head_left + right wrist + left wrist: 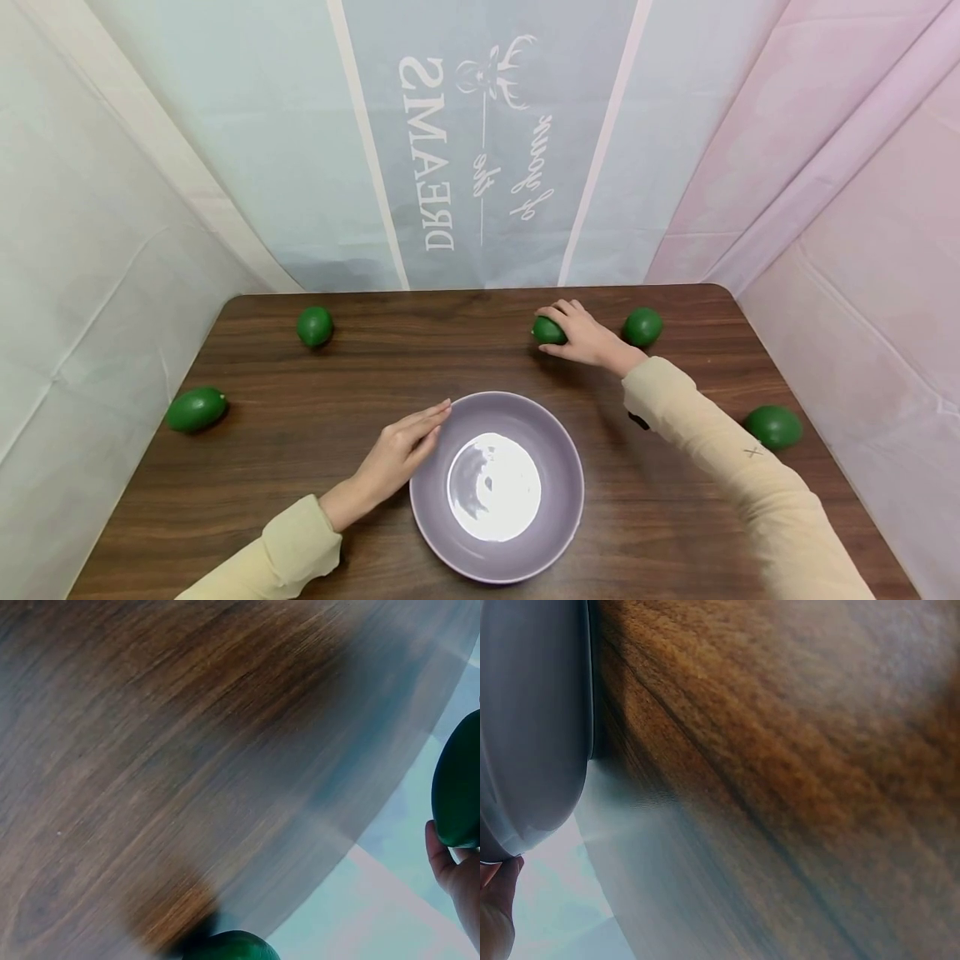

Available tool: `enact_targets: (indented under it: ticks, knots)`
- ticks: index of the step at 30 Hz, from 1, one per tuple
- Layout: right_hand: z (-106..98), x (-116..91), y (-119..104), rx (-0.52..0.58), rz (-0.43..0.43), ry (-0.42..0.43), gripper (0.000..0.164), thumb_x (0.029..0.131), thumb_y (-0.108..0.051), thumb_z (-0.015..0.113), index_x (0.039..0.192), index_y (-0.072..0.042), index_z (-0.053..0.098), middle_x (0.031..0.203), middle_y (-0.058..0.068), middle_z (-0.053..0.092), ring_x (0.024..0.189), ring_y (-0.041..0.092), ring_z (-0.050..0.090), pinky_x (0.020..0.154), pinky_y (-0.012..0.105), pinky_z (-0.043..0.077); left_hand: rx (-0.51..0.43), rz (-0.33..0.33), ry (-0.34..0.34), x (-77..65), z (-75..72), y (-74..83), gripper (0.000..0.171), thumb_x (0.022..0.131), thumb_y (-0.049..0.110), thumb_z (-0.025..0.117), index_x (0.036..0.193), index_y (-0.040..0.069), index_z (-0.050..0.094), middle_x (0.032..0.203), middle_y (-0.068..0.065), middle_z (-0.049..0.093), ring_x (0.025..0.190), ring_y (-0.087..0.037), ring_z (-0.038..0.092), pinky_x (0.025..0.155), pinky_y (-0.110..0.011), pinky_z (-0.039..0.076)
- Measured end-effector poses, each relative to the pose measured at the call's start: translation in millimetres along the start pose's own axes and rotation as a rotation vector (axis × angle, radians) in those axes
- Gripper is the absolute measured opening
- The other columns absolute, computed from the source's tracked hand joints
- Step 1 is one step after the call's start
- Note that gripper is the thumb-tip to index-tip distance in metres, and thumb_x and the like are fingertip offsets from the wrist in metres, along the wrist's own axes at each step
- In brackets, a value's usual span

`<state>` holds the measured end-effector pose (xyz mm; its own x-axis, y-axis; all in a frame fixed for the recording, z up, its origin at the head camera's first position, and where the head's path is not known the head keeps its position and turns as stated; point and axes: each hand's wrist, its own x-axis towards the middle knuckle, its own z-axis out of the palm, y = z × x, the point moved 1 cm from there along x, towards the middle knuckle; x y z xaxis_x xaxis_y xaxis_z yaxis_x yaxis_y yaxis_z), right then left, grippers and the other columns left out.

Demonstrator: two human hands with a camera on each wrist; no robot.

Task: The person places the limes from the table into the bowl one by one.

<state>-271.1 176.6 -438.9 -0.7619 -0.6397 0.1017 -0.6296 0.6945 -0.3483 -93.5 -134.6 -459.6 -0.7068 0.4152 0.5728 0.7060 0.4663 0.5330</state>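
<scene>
My right hand [588, 337] grips a green lime [550, 331] near the far side of the table, with fingers over it and thumb at its near side. In the right wrist view that lime [459, 784] shows at the right edge with fingertips [439, 851] against it. My left hand [397, 454] rests at the left rim of a round purple bowl [566, 492], its fingers straight and together. In the left wrist view the bowl's outer wall [532, 712] fills the left side, and a fingertip [510, 881] touches its rim.
Other limes lie on the brown wooden table [420, 350]: one far left [314, 326], one at the left edge [196, 409], one right of my right hand [642, 327], and one beside my right forearm [774, 427]. Printed cloth [487, 167] hangs behind the table.
</scene>
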Motion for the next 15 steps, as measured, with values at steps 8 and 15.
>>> enact_targets:
  ticks: [8, 15]
  knots:
    - [-3.5, -6.1, -1.7, -0.008, -0.015, 0.008, 0.055, 0.081, -0.032, 0.068, 0.128, -0.011, 0.047, 0.115, 0.012, 0.047, 0.103, 0.029, 0.041, 0.079, 0.046, 0.046, 0.005, 0.002, 0.007, 0.7, -0.6, -0.3, 0.031, 0.082, -0.003, 0.059, 0.112, -0.004, 0.062, 0.118, -0.014, 0.060, 0.108, -0.024, 0.058, 0.094, -0.019, 0.041]
    - [-2.9, -11.4, -5.9, -0.009, -0.045, 0.025, 0.054, 0.079, -0.030, 0.070, 0.126, -0.012, 0.049, 0.112, 0.011, 0.049, 0.101, 0.029, 0.043, 0.081, 0.043, 0.046, 0.002, -0.004, 0.003, -0.1, -0.3, -0.2, 0.031, 0.082, -0.004, 0.059, 0.113, -0.004, 0.062, 0.119, -0.014, 0.060, 0.108, -0.023, 0.057, 0.094, -0.019, 0.042]
